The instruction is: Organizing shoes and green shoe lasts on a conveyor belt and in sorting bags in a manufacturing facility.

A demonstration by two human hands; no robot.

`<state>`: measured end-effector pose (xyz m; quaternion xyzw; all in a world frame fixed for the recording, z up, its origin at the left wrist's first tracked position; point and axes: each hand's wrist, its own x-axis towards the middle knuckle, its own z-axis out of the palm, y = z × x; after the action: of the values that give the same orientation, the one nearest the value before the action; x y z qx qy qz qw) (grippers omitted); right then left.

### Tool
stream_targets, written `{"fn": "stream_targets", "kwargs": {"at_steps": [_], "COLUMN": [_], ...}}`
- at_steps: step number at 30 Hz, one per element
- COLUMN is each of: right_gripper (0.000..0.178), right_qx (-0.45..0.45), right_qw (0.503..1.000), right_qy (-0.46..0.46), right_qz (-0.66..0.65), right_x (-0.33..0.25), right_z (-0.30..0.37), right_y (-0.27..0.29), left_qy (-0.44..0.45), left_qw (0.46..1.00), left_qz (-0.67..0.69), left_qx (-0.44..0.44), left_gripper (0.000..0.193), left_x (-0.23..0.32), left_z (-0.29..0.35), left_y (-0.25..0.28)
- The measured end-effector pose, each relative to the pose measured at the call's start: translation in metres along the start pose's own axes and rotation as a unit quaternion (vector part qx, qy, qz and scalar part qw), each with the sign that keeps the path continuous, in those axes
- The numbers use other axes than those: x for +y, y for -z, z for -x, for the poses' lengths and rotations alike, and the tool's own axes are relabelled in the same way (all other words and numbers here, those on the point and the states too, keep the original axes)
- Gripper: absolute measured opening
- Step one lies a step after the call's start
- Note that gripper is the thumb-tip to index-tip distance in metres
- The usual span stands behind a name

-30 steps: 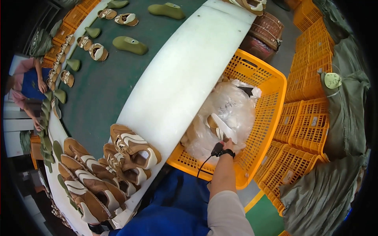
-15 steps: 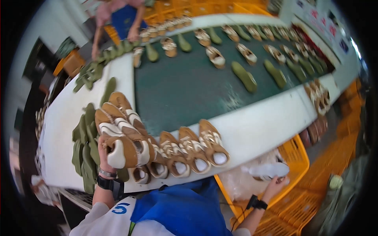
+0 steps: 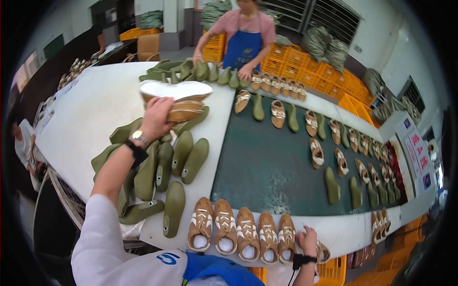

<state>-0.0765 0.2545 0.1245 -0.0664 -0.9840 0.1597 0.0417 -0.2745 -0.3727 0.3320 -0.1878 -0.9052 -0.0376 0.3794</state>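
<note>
My left hand (image 3: pixel 157 117) is raised over the left part of the table, closed around brown-and-white sneakers (image 3: pixel 188 110) tilted with a white sole upward. How many it holds is hidden. Beneath and around it lie several green shoe lasts (image 3: pixel 195 160). Along the near edge stands a row of brown sneakers (image 3: pixel 247 233), toes away from me, white filling in their openings. At the row's right end my right hand (image 3: pixel 307 240) has curled fingers over the front of another sneaker (image 3: pixel 324 253), whose heel end shows beside my wrist.
A green conveyor belt (image 3: pixel 267 176) carries sneakers and lasts in lines. Across the white table (image 3: pixel 95 114), a person in a blue apron (image 3: pixel 243 50) handles green lasts. An orange crate (image 3: pixel 332 271) stands below the near edge, and more sneakers (image 3: pixel 380 225) sit at far right.
My left hand has carried its sneakers away from me, over the lasts, and tipped them. My right hand has risen from the crate to the row's end. My view has swung left.
</note>
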Motion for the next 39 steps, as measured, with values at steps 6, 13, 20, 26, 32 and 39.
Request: {"fn": "stream_targets", "kwargs": {"at_steps": [6, 13, 20, 26, 32, 39], "right_gripper": [0.025, 0.030, 0.028, 0.024, 0.027, 0.037], "right_qx": [0.049, -0.029, -0.053, -0.009, -0.016, -0.094], "right_qw": [0.992, 0.994, 0.993, 0.990, 0.961, 0.875], "right_qy": [0.114, -0.096, -0.091, 0.105, 0.231, 0.064], "right_qz": [0.008, 0.039, 0.060, -0.092, -0.151, -0.470], "right_x": [-0.068, -0.082, -0.142, -0.219, -0.232, -0.230], "right_z": [0.038, 0.089, 0.046, 0.009, 0.037, 0.012], "right_y": [0.060, 0.068, 0.101, 0.100, 0.066, 0.025], "left_qy": [-0.040, 0.149, 0.253, 0.118, 0.176, 0.484], "left_qw": [0.991, 0.963, 0.925, 0.872, 0.865, 0.594], "left_qz": [-0.100, -0.161, 0.009, 0.184, 0.108, 0.536], "left_qx": [-0.081, -0.156, -0.284, -0.439, -0.456, -0.355], "left_gripper": [0.050, 0.045, 0.062, 0.063, 0.074, 0.060], "left_x": [-0.089, -0.119, -0.082, 0.017, 0.063, 0.124], "left_z": [-0.041, -0.051, -0.022, 0.061, 0.119, 0.057], "left_y": [-0.136, -0.280, -0.245, -0.157, -0.138, -0.116]}}
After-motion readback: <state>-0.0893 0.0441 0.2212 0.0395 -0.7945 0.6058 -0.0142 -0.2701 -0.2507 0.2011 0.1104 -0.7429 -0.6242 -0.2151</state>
